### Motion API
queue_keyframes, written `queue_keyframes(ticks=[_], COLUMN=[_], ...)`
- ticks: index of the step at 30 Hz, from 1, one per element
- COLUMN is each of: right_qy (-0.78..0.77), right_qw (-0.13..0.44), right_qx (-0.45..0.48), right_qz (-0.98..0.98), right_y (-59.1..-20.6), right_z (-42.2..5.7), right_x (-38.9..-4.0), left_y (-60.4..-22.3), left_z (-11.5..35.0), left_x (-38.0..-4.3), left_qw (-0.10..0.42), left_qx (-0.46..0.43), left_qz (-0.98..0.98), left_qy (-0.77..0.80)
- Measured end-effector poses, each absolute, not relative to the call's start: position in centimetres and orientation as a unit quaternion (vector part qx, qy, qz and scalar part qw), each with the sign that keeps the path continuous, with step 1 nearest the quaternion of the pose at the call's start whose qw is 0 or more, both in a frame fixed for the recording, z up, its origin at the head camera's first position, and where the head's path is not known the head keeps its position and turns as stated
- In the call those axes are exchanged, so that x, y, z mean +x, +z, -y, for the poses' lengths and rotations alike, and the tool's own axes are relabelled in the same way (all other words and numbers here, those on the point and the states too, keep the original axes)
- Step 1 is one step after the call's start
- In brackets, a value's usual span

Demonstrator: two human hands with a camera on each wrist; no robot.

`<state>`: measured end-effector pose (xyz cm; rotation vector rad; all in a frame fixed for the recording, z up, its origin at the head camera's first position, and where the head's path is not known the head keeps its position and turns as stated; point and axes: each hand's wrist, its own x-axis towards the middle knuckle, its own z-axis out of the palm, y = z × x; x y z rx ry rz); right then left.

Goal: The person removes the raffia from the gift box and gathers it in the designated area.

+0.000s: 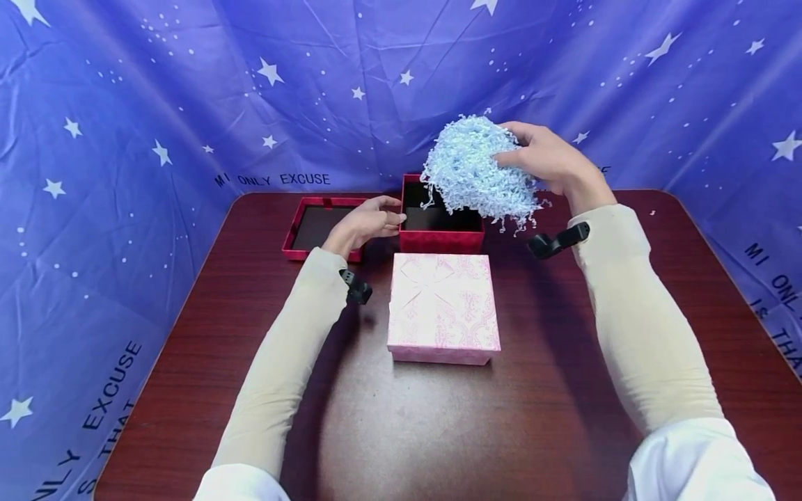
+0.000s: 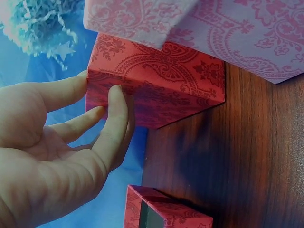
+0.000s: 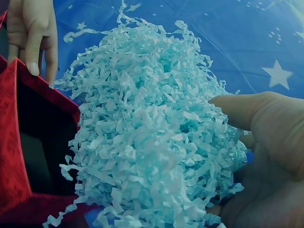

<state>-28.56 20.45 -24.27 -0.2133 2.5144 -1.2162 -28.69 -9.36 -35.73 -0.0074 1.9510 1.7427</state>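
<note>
A big clump of light-blue crinkled paper shred (image 1: 479, 167) is in my right hand (image 1: 548, 156), raised over the back right of an open red box (image 1: 441, 241). Thumb and fingers grip the clump from its right side, and loose strands hang down from it. My left hand (image 1: 370, 221) holds the left wall of the red box, thumb at the rim (image 3: 47, 88) and fingertips (image 2: 117, 90) against the patterned outside. The inside of this box is black, and the clump hides part of it in the head view.
A pink patterned box with a bow print (image 1: 443, 303) stands in front of the red box. At the left, behind my left hand, lies a red lid with a dark inside (image 1: 291, 240). A blue star-printed cloth (image 1: 351, 90) hangs behind the dark wooden table (image 1: 250, 306).
</note>
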Motion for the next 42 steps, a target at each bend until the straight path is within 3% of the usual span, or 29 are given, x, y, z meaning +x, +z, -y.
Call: queue_keyframes(ticks=[11,29,42], right_qy=[-0.434,-0.569,-0.524], right_qw=[0.154,0.129,0.157], right_qx=[-0.046,-0.023,0.033], right_qz=[-0.887,-0.812,-0.836], right_y=[-25.1,-29.0,-32.9], right_z=[-24.4,-29.8,-32.8], right_x=[-28.0,-27.1,-27.3], left_y=[-35.7,-35.8,-36.0], left_z=[9.2,9.4,9.4], left_x=[-28.6,-28.6,-28.7], left_qw=[0.258,0.261,0.262], left_qx=[-0.009,0.001,-0.001], left_qz=[-0.729,-0.722,-0.718], left_qy=[0.634,0.641,0.645])
